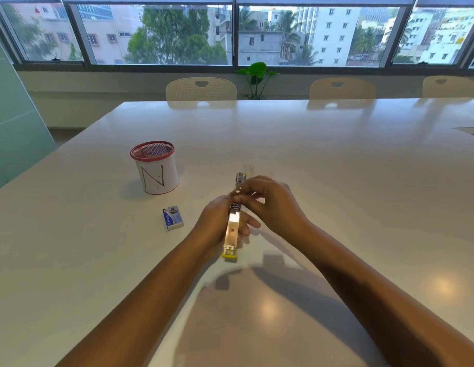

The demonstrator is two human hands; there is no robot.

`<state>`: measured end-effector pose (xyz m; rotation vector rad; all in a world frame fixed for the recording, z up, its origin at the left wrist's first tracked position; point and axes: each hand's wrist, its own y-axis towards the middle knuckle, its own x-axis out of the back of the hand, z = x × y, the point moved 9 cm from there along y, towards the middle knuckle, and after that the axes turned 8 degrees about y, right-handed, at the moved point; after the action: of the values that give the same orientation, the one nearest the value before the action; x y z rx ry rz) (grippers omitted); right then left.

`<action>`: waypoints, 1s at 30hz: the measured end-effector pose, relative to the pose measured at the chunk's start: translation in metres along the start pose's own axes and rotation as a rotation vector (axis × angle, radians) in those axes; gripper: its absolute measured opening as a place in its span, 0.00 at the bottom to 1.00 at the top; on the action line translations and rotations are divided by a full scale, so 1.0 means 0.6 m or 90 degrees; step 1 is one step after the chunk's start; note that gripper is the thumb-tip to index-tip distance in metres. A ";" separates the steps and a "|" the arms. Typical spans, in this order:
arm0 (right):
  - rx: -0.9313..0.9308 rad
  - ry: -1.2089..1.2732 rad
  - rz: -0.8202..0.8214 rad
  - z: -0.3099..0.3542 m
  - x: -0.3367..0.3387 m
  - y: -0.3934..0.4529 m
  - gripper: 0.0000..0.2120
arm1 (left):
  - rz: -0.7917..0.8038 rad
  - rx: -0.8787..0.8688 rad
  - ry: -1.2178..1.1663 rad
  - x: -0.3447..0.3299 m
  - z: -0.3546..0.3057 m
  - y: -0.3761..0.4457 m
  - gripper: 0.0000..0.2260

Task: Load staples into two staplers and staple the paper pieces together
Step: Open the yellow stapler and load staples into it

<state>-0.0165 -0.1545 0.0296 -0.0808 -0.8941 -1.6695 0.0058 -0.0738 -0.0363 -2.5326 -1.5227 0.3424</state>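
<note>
- The white surface [336,160] carries everything; both forearms reach in from 6 o'clock and meet near its middle.
- A red-rimmed mesh cup [156,170] marked "N" stands at about 10 o'clock from the hands, well apart; a small blue staple box [173,218] lies on the surface at 9 o'clock from them, nearer the left hand.
- The yellow stapler [232,229] is held just above the surface, its long axis running 12 to 6 — yellow end toward the person, metal end pointing away.
- The left hand [217,221] wraps the stapler's body from the 9 o'clock side, fingers closed around it.
- The right hand [270,200] comes in from 3 o'clock, its fingers [241,198] pinched together over the stapler's far half — whether they hold a staple strip, I cannot tell.
- Judgement: loading turns on working along that 12-to-6 axis, and the right hand is the one placed for it.
</note>
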 end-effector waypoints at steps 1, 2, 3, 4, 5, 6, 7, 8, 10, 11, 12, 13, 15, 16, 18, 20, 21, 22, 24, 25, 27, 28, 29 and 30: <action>-0.001 -0.013 -0.006 0.000 0.004 0.001 0.07 | -0.006 -0.010 0.025 0.000 -0.001 0.002 0.12; -0.007 -0.019 -0.016 -0.002 0.011 0.003 0.07 | -0.026 -0.041 0.100 0.003 -0.007 0.003 0.12; -0.018 -0.021 -0.031 -0.006 0.021 0.006 0.06 | -0.062 -0.098 0.228 0.011 -0.019 0.005 0.13; -0.034 -0.024 -0.049 -0.012 0.032 0.008 0.05 | -0.110 -0.174 0.377 0.020 -0.038 0.002 0.13; -0.051 -0.029 -0.064 -0.020 0.042 0.009 0.05 | -0.177 -0.246 0.516 0.036 -0.058 -0.003 0.14; -0.068 -0.032 -0.073 -0.029 0.051 0.011 0.05 | -0.262 -0.288 0.620 0.060 -0.076 -0.009 0.14; -0.082 -0.040 -0.072 -0.038 0.056 0.013 0.05 | -0.353 -0.303 0.684 0.092 -0.093 -0.015 0.15; -0.094 -0.058 -0.062 -0.047 0.059 0.014 0.05 | -0.436 -0.294 0.724 0.128 -0.105 -0.020 0.15; -0.115 -0.093 -0.020 -0.064 0.053 0.014 0.06 | -0.536 -0.226 0.794 0.192 -0.116 -0.022 0.14; -0.125 -0.097 0.008 -0.072 0.047 0.013 0.06 | -0.548 -0.175 0.829 0.216 -0.111 -0.020 0.14; -0.135 -0.098 0.036 -0.080 0.039 0.010 0.06 | -0.540 -0.115 0.858 0.233 -0.101 -0.016 0.16; -0.144 -0.099 0.062 -0.088 0.032 0.008 0.06 | -0.512 -0.049 0.878 0.248 -0.085 -0.009 0.18; -0.160 -0.111 0.102 -0.101 0.021 0.005 0.05 | -0.430 0.041 0.882 0.266 -0.054 0.008 0.22; -0.165 -0.120 0.120 -0.104 0.017 0.005 0.04 | -0.389 0.054 0.870 0.269 -0.045 0.018 0.23; -0.165 -0.150 0.150 -0.107 0.010 0.005 0.05 | -0.327 0.064 0.846 0.268 -0.032 0.035 0.22; -0.161 -0.168 0.170 -0.110 0.006 0.004 0.06 | -0.308 0.063 0.846 0.263 -0.027 0.039 0.21; -0.160 -0.168 0.178 -0.109 0.004 0.003 0.06 | -0.308 0.059 0.846 0.259 -0.027 0.039 0.21; -0.158 -0.163 0.184 -0.108 0.004 0.002 0.06 | -0.311 0.057 0.841 0.256 -0.028 0.037 0.21; -0.154 -0.137 0.189 -0.107 0.007 0.001 0.06 | -0.323 0.051 0.822 0.254 -0.031 0.032 0.21; -0.152 -0.121 0.188 -0.105 0.009 0.001 0.06 | -0.330 0.043 0.808 0.253 -0.032 0.032 0.21; -0.142 -0.101 0.163 -0.100 0.018 0.004 0.08 | -0.346 0.016 0.763 0.253 -0.036 0.032 0.20; -0.135 -0.094 0.135 -0.097 0.025 0.006 0.08 | -0.354 -0.001 0.730 0.252 -0.040 0.032 0.19; -0.128 -0.087 0.102 -0.094 0.032 0.009 0.08 | -0.357 -0.014 0.690 0.251 -0.042 0.032 0.18; -0.120 -0.081 0.069 -0.089 0.039 0.010 0.08 | -0.351 -0.014 0.635 0.250 -0.042 0.033 0.17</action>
<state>0.0024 -0.2050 0.0070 -0.3624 -0.8097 -1.6571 0.0974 0.0491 -0.0337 -1.6628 -1.6003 -0.8661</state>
